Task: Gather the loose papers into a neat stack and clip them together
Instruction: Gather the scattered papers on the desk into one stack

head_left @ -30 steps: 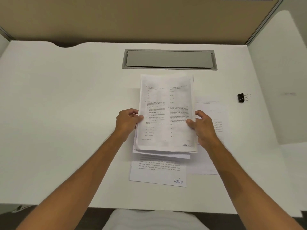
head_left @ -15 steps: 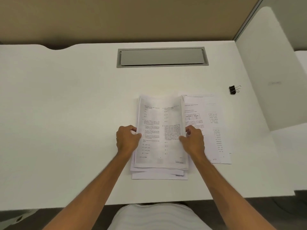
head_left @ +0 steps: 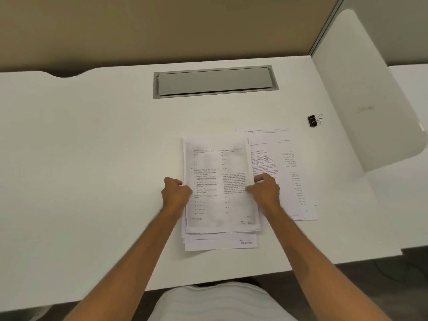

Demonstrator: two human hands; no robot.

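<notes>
A stack of printed papers [head_left: 217, 177] lies at the middle of the white desk [head_left: 92, 158], its lower sheets sticking out unevenly at the near edge. My left hand [head_left: 176, 193] grips the stack's left edge and my right hand [head_left: 264, 193] grips its right edge. Loose printed sheets [head_left: 287, 172] lie flat just right of the stack, partly under my right hand. A black binder clip [head_left: 313, 120] sits apart on the desk at the far right.
A grey cable-tray lid [head_left: 215, 82] is set into the desk beyond the papers. A tan partition wall [head_left: 162, 26] closes the back and a white side panel [head_left: 361, 89] the right. The desk's near edge runs just below the stack.
Both hands brought the held stack down and toward me onto the sheet that lay near the desk edge. The sheets to the right are now uncovered.
</notes>
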